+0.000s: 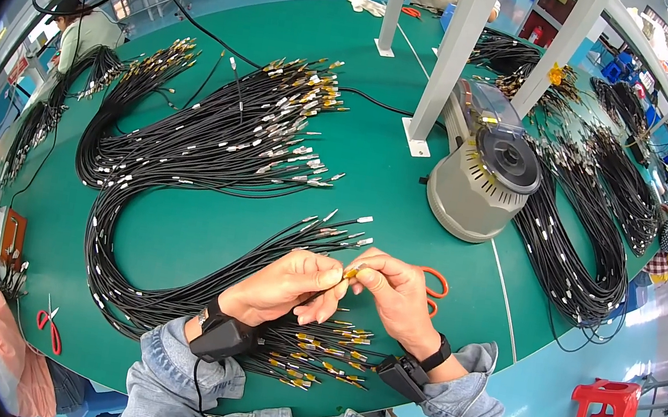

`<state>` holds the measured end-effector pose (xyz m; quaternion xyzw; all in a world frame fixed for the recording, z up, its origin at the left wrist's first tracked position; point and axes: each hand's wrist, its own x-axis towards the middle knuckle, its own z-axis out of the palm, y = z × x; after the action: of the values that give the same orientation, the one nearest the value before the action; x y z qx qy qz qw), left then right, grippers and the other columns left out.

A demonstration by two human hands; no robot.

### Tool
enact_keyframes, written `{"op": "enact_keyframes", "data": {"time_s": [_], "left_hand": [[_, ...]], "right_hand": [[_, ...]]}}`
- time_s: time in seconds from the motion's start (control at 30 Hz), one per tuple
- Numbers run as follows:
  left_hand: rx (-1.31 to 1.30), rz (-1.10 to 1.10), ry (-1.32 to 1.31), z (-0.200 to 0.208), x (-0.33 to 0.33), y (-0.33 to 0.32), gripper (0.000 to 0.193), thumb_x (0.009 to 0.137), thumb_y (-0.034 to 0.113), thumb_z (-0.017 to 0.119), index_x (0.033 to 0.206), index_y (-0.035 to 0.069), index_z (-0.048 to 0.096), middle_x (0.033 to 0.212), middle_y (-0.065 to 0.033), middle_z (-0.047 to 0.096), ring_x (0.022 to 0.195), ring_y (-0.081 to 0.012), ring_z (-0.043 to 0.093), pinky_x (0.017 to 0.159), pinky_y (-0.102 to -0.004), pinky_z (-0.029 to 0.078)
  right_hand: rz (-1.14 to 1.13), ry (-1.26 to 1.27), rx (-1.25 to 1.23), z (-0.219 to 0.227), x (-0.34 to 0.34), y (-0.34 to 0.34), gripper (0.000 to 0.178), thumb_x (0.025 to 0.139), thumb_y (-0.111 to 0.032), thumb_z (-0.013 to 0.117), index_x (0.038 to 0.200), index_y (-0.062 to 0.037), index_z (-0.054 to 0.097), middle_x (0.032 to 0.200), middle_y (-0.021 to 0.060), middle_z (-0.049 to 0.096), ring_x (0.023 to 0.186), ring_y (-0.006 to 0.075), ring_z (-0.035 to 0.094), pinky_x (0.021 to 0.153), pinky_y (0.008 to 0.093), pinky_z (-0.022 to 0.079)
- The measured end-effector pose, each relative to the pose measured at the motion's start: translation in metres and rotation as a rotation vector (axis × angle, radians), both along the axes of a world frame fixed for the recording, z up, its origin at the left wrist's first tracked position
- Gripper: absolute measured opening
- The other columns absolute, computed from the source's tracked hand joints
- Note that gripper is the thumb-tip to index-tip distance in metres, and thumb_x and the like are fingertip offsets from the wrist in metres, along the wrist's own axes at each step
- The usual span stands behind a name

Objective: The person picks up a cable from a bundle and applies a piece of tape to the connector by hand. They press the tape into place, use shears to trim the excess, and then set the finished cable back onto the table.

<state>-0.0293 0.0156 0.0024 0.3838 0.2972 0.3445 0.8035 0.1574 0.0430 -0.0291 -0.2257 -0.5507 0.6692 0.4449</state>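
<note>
Both hands meet over the near middle of the table. My left hand [289,287] pinches a black cable near its end. With thumb and forefinger, my right hand [397,296] grips the small yellow wrap [351,272] around that cable end. The fingers partly cover the wrap and the tip. Just below my hands lie several black cable ends [314,351] with yellow and white sleeves. These belong to a long bundle of black cables [109,262] that curves round to the left. Orange-handled scissors [435,289] lie beside my right hand, partly hidden by it.
A grey round machine [474,185] stands right of centre by white posts [447,71]. A larger cable bundle [199,138] lies far left, more bundles [591,262] at right. Red-handled scissors [54,330] lie near left. A red stool [603,410] stands right. Other people sit around.
</note>
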Motion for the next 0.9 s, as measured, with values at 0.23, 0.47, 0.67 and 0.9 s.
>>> {"op": "enact_keyframes", "data": {"time_s": [0.23,0.47,0.67,0.9], "left_hand": [[0.524,0.007,0.519,-0.015,0.018,-0.004,0.022,0.087,0.025,0.060,0.084,0.003,0.058,0.070,-0.0083,0.062,0.063,-0.0167,0.058,0.057,-0.0259,0.045],[1.085,0.196,0.989,-0.020,0.015,-0.001,0.018,0.076,0.016,0.067,0.087,0.004,0.059,0.083,-0.0093,0.062,0.082,-0.0283,0.057,0.071,-0.0357,0.046],[1.181,0.434,1.469,-0.040,-0.002,0.009,0.020,0.070,0.009,0.069,0.085,0.006,0.058,0.082,-0.0085,0.054,0.080,-0.0280,0.054,0.067,-0.0375,0.046],[1.129,0.424,1.453,-0.042,-0.003,0.009,0.017,0.070,0.008,0.068,0.081,0.006,0.056,0.082,-0.0086,0.052,0.078,-0.0275,0.054,0.065,-0.0372,0.047]], "right_hand": [[-0.347,0.064,-0.118,0.007,0.018,0.023,0.020,0.092,-0.015,0.052,0.098,0.0029,0.059,0.077,0.0033,0.054,0.066,0.0095,0.047,0.062,0.0221,0.040],[-0.749,0.177,-0.136,0.027,0.061,0.051,0.022,0.092,-0.018,0.053,0.100,0.0020,0.059,0.069,-0.0006,0.047,0.058,0.0066,0.039,0.055,0.0213,0.035],[-0.771,0.065,-0.214,0.045,0.059,0.069,0.019,0.090,-0.020,0.056,0.090,-0.0008,0.059,0.064,-0.0030,0.046,0.050,0.0044,0.034,0.051,0.0209,0.032],[-0.779,0.101,-0.221,0.043,0.059,0.083,0.014,0.088,-0.017,0.059,0.084,-0.0031,0.058,0.059,-0.0051,0.043,0.046,0.0036,0.031,0.050,0.0209,0.030]]}}
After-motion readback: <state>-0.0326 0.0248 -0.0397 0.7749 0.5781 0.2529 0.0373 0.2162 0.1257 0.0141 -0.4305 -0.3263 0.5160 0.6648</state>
